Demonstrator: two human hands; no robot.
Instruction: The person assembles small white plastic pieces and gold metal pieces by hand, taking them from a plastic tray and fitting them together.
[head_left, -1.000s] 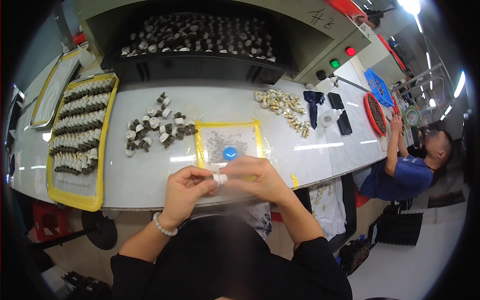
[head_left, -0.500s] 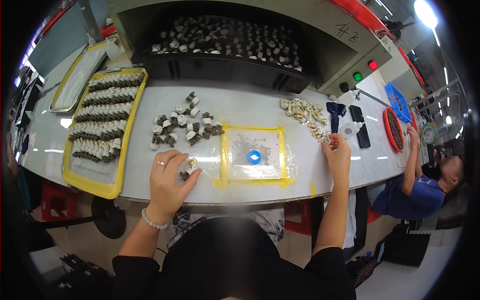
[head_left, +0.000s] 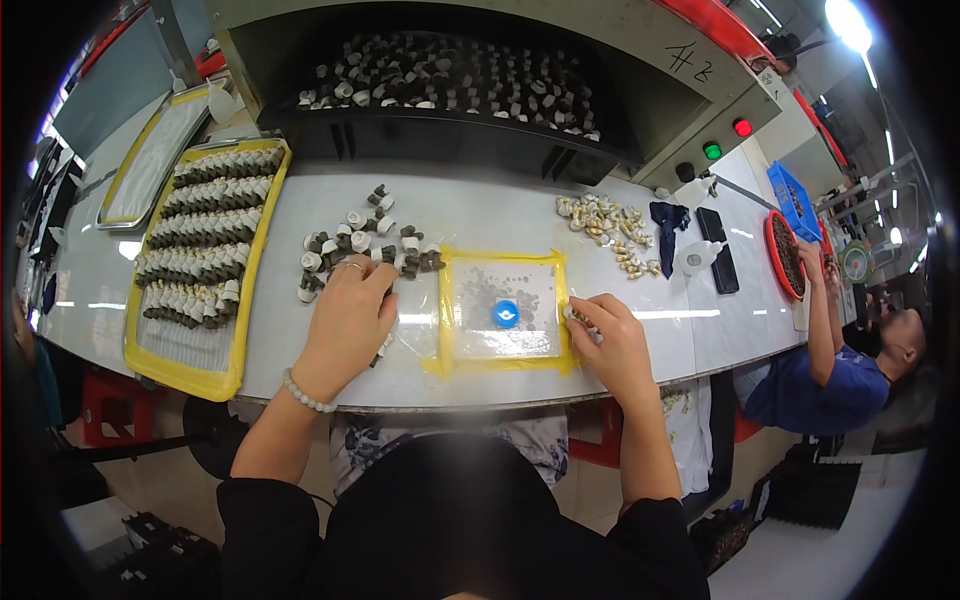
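Note:
My left hand (head_left: 345, 325) reaches over a loose pile of small white-and-dark parts (head_left: 362, 240), its fingers curled down among them. What they grip is hidden. Just below its thumb shows a small white-and-dark piece (head_left: 383, 350); whether it lies on the table or is held against the palm I cannot tell. At the right border of a yellow-taped square (head_left: 447, 310), my right hand (head_left: 612, 340) pinches a small white-and-gold piece (head_left: 574, 314). A round blue-and-white cap (head_left: 506, 314) lies inside the square. Farther back sits a heap of white-and-gold pieces (head_left: 605, 220).
A yellow-rimmed tray (head_left: 250, 330) with rows of assembled pieces stands at left. Behind the table is a black bin (head_left: 440, 135) full of similar parts. A white bottle (head_left: 695, 260), a black phone-like slab (head_left: 718, 250) and a co-worker (head_left: 825, 380) are at right.
My right hand has come left from the white-and-gold heap to the taped square, with a piece pinched in it. My left hand has moved forward onto the white-and-dark pile.

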